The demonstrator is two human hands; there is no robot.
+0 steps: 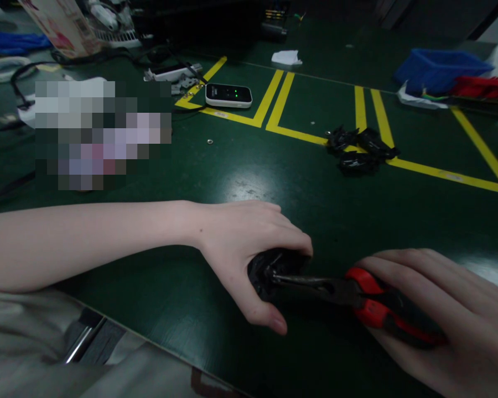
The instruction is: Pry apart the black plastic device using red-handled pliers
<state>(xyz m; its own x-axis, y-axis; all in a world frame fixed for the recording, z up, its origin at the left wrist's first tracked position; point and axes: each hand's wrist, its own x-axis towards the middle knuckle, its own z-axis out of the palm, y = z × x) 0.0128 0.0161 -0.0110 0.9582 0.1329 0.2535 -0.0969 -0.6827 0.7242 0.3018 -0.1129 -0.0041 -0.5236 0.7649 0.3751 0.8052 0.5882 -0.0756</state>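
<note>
My left hand [249, 243] is wrapped round a black, crinkled plastic bundle [260, 273] low over the green table [157, 287]. Its thumb lies on the near side and the fingers on the far side. My right hand [435, 309] is closed round long-nose pliers [371, 296] with red and black handles. The jaws point left and their tip touches the bundle. Whether the tip grips the plastic or something inside it is too dark to tell.
Several crumpled black plastic pieces [361, 149] lie on yellow tape lines at the back right. Behind are a white device [228, 95] with a green light, a blue bin [440, 69], a red tray [485, 87] and cables at the left. A small ring [209, 142] lies mid-table.
</note>
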